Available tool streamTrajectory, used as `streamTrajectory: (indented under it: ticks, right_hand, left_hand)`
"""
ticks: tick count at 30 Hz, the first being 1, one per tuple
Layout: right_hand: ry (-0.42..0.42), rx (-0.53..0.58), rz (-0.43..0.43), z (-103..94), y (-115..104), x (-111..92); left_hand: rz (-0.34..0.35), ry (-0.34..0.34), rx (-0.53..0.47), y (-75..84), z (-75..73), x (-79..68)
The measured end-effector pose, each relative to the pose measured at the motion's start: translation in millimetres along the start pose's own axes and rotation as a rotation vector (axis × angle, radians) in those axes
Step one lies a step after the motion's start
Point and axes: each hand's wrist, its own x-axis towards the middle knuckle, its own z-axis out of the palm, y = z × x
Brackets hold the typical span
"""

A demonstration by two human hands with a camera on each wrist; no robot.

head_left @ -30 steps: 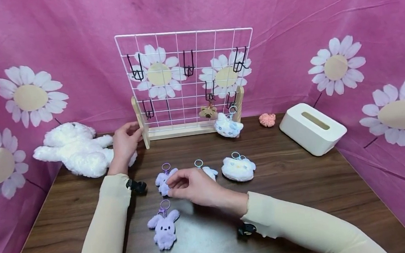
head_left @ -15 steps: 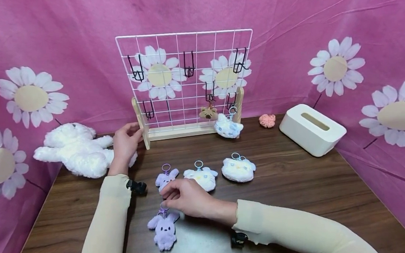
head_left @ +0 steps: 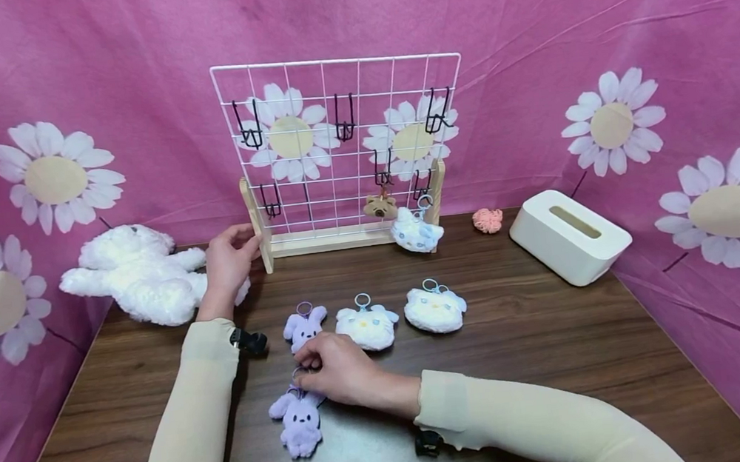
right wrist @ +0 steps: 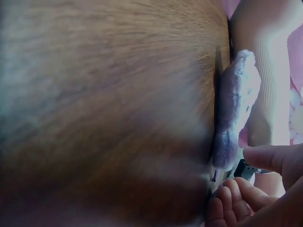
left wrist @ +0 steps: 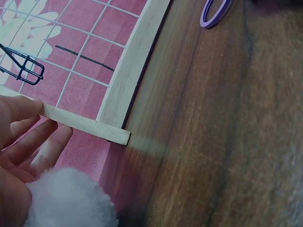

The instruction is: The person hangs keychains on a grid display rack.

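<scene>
My left hand (head_left: 228,265) holds the left wooden leg (left wrist: 85,124) of a white wire grid rack (head_left: 322,63), thumb on one side and fingertips on the other. My right hand (head_left: 343,371) is over the ring of the nearer purple bunny plush keychain (head_left: 300,425), which lies face up. In the right wrist view this bunny (right wrist: 236,109) shows edge-on, with a gap between thumb (right wrist: 265,157) and curved fingers beside its ring. Just beyond lies a second purple bunny keychain (head_left: 304,329), partly overlapped by the right hand.
Two white plush keychains (head_left: 367,329) (head_left: 435,309) lie to the right. Black hooks (head_left: 345,125) line the rack; a brown bear charm (head_left: 380,206) and a white-blue plush (head_left: 417,231) hang there. A white plush toy (head_left: 140,275), pink scrunchie (head_left: 488,221) and tissue box (head_left: 571,237) stand around.
My right hand has moved toward me and slightly left, from the farther purple bunny to the nearer one's ring, uncovering the middle white plush. My left hand has stayed on the rack's leg.
</scene>
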Motion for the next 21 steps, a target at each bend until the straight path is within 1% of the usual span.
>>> streamTrajectory:
  ticks: [5, 9, 12, 17, 19, 21]
  right_hand:
    - [0.041, -0.080, -0.032, 17.9, 20, 10]
    - [0.036, -0.124, -0.016, 13.4, 12, 7]
    - [0.022, -0.158, -0.004, 4.9, -2, 2]
    - [0.078, -0.244, -0.081, 12.0, 6, 4]
    - [0.075, -0.263, -0.085, 11.9, 6, 5]
    - [0.050, -0.262, -0.070, 9.3, 3, 5]
  left_hand:
    - [-0.005, -0.006, -0.007, 0.1, -1.1, -0.4]
    - [-0.003, -0.011, 0.001, 0.5, -1.0, -0.4]
    - [0.005, -0.012, 0.012, 1.2, -1.0, -0.5]
    - [0.008, -0.011, 0.011, 2.2, -1.1, -1.3]
    - [0.004, -0.010, 0.007, 2.1, -1.0, -1.6]
    - [-0.001, -0.011, 0.005, 1.9, -0.9, -2.0]
